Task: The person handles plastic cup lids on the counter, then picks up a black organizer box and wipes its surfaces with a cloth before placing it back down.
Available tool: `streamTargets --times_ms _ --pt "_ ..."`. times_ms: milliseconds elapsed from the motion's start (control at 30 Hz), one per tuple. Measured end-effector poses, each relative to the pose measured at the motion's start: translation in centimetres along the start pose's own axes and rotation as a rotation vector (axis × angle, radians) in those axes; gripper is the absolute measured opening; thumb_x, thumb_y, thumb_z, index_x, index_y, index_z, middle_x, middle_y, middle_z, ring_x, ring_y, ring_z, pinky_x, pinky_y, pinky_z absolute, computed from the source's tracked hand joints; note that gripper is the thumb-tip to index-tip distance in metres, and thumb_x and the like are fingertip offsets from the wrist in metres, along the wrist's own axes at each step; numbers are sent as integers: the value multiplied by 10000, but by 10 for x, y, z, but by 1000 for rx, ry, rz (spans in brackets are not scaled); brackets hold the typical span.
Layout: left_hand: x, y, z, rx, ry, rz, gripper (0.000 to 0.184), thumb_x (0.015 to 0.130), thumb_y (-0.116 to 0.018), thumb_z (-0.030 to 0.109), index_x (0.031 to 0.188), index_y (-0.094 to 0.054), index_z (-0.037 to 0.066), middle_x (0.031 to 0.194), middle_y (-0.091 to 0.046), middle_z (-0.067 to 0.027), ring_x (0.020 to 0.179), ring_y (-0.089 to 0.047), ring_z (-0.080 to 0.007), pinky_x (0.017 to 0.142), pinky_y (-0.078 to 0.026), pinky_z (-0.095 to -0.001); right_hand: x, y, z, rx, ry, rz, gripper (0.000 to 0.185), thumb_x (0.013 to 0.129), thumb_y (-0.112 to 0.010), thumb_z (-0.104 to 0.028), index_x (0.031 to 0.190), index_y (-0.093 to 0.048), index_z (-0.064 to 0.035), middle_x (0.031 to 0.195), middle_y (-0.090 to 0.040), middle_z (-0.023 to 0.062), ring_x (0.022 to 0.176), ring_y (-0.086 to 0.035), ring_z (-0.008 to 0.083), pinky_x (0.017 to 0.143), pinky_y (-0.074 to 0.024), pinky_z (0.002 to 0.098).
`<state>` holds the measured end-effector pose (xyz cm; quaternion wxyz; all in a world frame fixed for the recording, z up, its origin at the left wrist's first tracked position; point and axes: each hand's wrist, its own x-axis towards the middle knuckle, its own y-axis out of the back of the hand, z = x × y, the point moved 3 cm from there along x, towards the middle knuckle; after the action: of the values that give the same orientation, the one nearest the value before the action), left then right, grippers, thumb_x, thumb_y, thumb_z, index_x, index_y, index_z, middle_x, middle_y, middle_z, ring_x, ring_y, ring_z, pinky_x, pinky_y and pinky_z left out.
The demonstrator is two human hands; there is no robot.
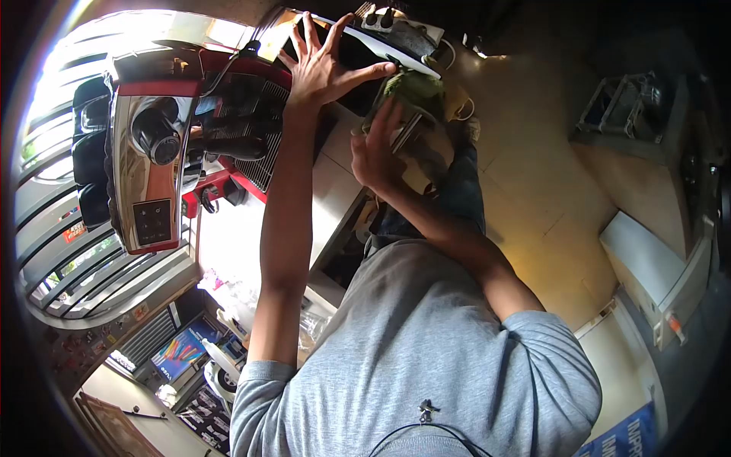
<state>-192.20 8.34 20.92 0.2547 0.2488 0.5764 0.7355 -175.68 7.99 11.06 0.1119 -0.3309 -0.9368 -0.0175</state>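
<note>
My left hand (316,75) is spread wide, fingers apart, over a dark surface with a pale edge (388,52). It holds nothing. Lower and to its right, my right hand (378,148) has its fingers stretched up against a dark green, cloth-like thing (419,90). The fingers touch or overlap it; I cannot make out any grip. Thin metallic edges (406,131) show just beside those fingers. Left of my left forearm stands a red and chrome espresso machine (148,164) with a black-handled portafilter (240,147) by its slotted drip tray (263,169).
A power strip with black plugs (392,19) lies at the top. Beige tiled floor (533,175) spreads to the right, with a wooden cabinet (640,175) bearing a wire rack (628,107). Barred windows (46,221) line the left.
</note>
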Motion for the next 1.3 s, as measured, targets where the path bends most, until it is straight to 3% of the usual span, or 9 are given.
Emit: streamTargets --times_ms 100,200,400,500,600,700,900,1067,1300 --pt "0 2 4 55 18 -31 1125 595 -721 873 1537 -398 349 1654 -41 -313 1529 -23 -503 1145 -121 -733 0 0 46 -79 -265 21 897 1049 -320 -561 1589 56 49 1620 88 370 1523 56 513 1224 -45 587" --pt "-3 2 6 77 36 -33 1104 613 -722 862 1530 -408 333 1648 -43 -320 1528 -26 -502 1141 -121 -736 -2 9 91 -80 -270 88 906 1045 -304 -582 1591 51 48 1635 79 350 1526 55 507 1224 -43 586" --pt "-1 3 2 52 -10 -24 1093 632 -729 843 1532 -396 321 1633 -61 -334 1508 -63 -531 1141 -151 -728 1 0 -8 92 55 65 1072 965 -222 -769 1584 63 58 1639 81 341 1530 63 491 1220 -43 591" --pt "0 3 6 23 -8 -36 1100 622 -736 844 1530 -392 327 1633 -56 -337 1509 -51 -540 1131 -148 -746 -1 -7 -3 43 -60 15 1120 936 -202 -807 1576 105 61 1630 120 349 1535 79 476 1221 -26 585" --pt "0 1 1 76 5 -38 1103 619 -735 848 1532 -386 338 1637 -43 -335 1513 -29 -542 1126 -129 -758 -16 -7 61 -95 -230 -112 1146 935 -251 -810 1565 139 64 1621 147 358 1536 93 468 1227 -14 566" --pt "0 -2 0 78 19 -41 1106 617 -732 853 1536 -381 347 1643 -34 -329 1517 -20 -537 1128 -109 -761 -17 3 102 -152 -393 -93 1095 974 -518 -619 1571 77 79 1598 131 401 1518 48 532 1227 -61 583" --pt "0 -2 0 79 22 -37 1119 616 -713 870 1545 -380 343 1646 -48 -325 1523 -36 -521 1133 -105 -749 -3 31 78 -189 -170 8 1140 931 -666 -536 1573 53 73 1623 -80 343 1523 -84 495 1234 -97 559" --pt "1 10 5 109 44 -86 1160 590 -711 888 1556 -377 340 1641 -104 -321 1527 -50 -503 1137 -124 -734 23 81 66 74 -173 -50 1223 805 -824 -508 1588 -60 37 1570 -215 333 1475 -218 498 1211 -216 535" --pt "5 17 0 99 67 -100 1244 545 -668 943 1560 -387 281 1656 -144 -249 1527 -119 -471 1111 -140 -784 52 84 39 -563 25 -231 1278 634 -922 -536 1571 -215 -32 1438 -367 307 1337 -409 472 1123 -365 523"
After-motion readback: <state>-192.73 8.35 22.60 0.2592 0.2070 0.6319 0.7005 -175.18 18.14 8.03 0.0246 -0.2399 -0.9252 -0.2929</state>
